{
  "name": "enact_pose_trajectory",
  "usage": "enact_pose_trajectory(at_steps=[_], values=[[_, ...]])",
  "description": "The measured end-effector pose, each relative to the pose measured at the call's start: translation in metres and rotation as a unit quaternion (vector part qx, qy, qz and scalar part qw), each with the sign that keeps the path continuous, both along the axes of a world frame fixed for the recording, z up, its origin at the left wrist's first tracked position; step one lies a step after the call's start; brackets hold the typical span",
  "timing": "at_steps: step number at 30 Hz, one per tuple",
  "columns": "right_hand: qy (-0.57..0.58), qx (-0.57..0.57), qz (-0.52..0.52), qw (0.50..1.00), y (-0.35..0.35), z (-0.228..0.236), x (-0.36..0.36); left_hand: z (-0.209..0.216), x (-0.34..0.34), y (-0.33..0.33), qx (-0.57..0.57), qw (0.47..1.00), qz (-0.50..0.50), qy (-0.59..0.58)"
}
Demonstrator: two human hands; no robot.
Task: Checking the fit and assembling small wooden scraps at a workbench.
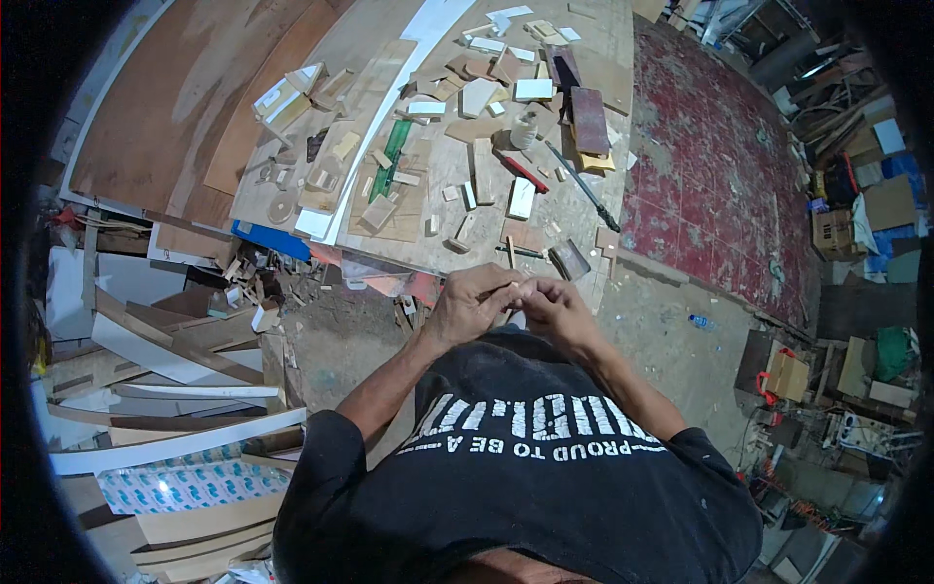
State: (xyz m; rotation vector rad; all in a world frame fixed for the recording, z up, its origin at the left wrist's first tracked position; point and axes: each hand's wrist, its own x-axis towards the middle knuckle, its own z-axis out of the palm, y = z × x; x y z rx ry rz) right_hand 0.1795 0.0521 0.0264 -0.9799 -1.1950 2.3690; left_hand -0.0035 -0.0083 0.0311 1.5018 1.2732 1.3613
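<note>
My left hand [474, 305] and my right hand [558, 310] meet in front of my chest, by the near edge of the workbench [409, 245]. Both are closed, thumbs and fingers pinched together around something small and pale that the fingertips mostly hide. A thin light wooden stick [511, 253] shows just beyond the fingers; I cannot tell whether it is held or lies on the bench. Close by on the bench are a clear plastic box [569, 260], a small wooden block [460, 234] and a white block [520, 198].
Wood offcuts, a red-handled tool [523, 173], a dark rod [582, 185], a small bottle [524, 129] and a green strip [391, 159] litter the bench. Stacked boards [185, 341] stand at left. On the floor at right lies a plastic bottle [699, 321], with piled boxes [832, 232] beyond.
</note>
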Motion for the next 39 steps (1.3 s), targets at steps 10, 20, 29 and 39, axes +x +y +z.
enact_pose_trajectory(at_steps=[10,20,29,39], values=[[-0.168,0.355,0.001,0.92,-0.005,0.021,-0.009,-0.001,0.0,-0.005,-0.121,0.992,0.008,-0.04],[-0.134,0.518,-0.04,0.844,0.001,0.041,-0.018,0.0,0.003,-0.005,-0.08,0.99,0.03,-0.114],[-0.161,0.553,-0.054,0.815,0.007,0.037,-0.014,-0.002,0.007,0.003,-0.191,0.956,0.007,-0.222],[-0.149,0.459,-0.068,0.873,0.008,0.016,-0.01,-0.007,0.01,0.006,-0.08,0.986,0.042,-0.143]])
